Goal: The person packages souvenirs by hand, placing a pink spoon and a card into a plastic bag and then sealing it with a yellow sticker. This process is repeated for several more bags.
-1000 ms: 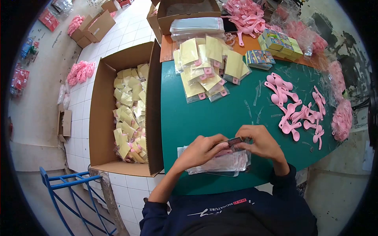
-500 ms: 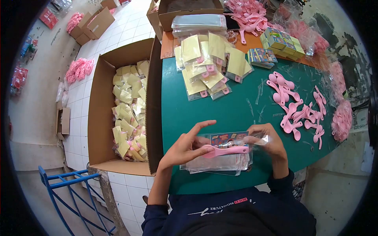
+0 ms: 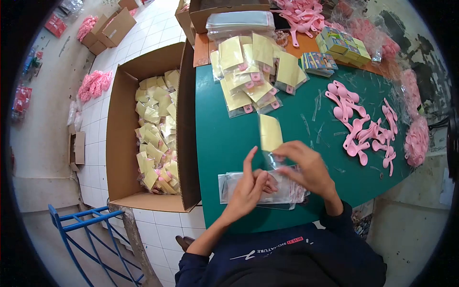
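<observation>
Seen from above: the right hand (image 3: 306,170) pinches the lower end of a clear packet (image 3: 271,134) holding a yellow card, raised above the green table (image 3: 224,138). The left hand (image 3: 248,186) is loosely open beside it, index finger raised, over a stack of clear bags (image 3: 228,189). A firm pinch at that edge should steady the packet. At left, 1 open cardboard box (image 3: 117,143) holds many filled yellow packets (image 3: 155,138).

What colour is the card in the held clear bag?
The flat paper card is pale yellow; head view.

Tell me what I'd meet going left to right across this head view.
Pink bundles on the floor, full cardboard box, yellow packet in the right hand, loose pink spoons.
</observation>
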### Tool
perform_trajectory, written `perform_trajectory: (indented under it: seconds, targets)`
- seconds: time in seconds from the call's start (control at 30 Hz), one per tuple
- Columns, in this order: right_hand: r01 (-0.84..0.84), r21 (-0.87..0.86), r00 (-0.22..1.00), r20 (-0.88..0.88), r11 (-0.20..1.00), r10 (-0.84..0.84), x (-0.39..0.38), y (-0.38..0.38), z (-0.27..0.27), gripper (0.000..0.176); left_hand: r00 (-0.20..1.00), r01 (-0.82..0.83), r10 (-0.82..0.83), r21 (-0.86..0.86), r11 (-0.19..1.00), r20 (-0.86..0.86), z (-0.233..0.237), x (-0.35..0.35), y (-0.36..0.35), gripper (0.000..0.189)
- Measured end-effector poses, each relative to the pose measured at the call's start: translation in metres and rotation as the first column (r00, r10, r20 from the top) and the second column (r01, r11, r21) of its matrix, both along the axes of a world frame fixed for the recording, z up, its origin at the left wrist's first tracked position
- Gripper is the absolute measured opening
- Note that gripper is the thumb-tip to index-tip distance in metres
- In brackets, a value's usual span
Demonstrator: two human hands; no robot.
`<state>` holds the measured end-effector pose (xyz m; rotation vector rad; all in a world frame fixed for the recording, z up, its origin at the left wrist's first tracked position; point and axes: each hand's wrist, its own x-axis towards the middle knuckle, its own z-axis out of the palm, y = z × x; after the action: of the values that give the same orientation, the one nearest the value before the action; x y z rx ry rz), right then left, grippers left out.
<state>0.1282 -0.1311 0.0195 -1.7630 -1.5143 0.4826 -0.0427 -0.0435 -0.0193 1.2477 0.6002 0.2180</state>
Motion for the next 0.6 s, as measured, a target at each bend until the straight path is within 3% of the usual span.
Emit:
perform_trajectory:
  seconds: [0.07,0.1,0.2,0.4,0.6]
  targets:
    - [-0.163,-0.065,0.979,0.109,0.984,0.170,-0.007,-0.002,0.000,0.038,1.000,-0.010,0.012,-0.120,0.993,0.011,0.002,-0.003,-0.011,0.064]
    - [-0.188,-0.130,0.978,0.064,0.974,0.197,-0.008,-0.005,-0.001,0.040,1.000,0.020,-0.020,-0.008,1.000,-0.022,0.002,-0.007,-0.011,0.066]
    - [-0.153,-0.134,0.988,0.005,0.979,0.155,-0.016,-0.009,-0.004,0.034,0.999,-0.044,0.043,-0.113,0.993,-0.009,-0.003,-0.016,-0.012,0.066]
    - [-0.215,-0.132,0.977,-0.040,0.968,0.212,-0.034,-0.003,-0.011,0.023,0.991,0.114,-0.107,0.087,0.990,-0.075,0.001,-0.025,-0.007,0.067]
    - [-0.299,-0.139,0.954,-0.009,0.944,0.300,-0.032,-0.003,-0.004,0.023,0.993,0.110,-0.116,0.151,0.982,0.036,0.006,-0.026,-0.007,0.073]
